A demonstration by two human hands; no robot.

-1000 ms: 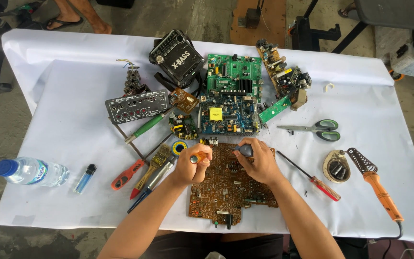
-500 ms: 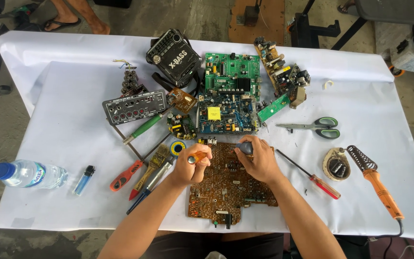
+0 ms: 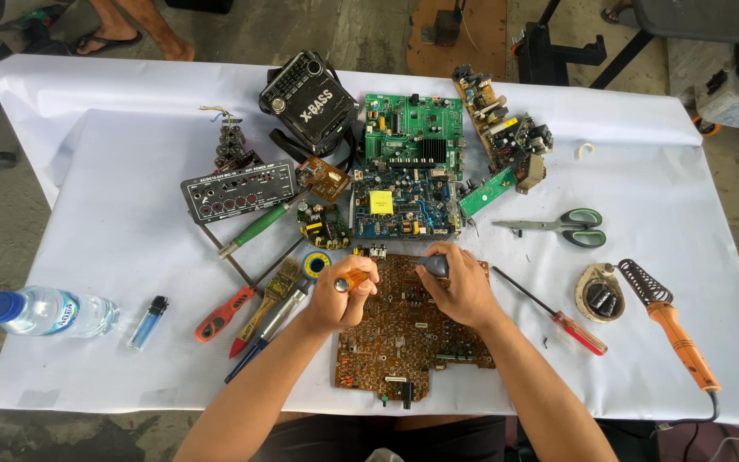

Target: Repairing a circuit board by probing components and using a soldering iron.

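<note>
while both hands work over the boards, the scene lists so:
table [image 3: 130,231]: draped in white cloth, carrying everything.
brown circuit board [image 3: 404,342]: flat at the near edge, under both hands.
blue circuit board [image 3: 404,205]: just beyond the brown one.
left hand [image 3: 344,295]: closed around an orange-handled tool [image 3: 351,281], over the brown board's upper left.
right hand [image 3: 459,287]: fingers curled on a small dark object [image 3: 434,266] at the board's top edge.
scissors [image 3: 558,227]: well to the right.
</note>
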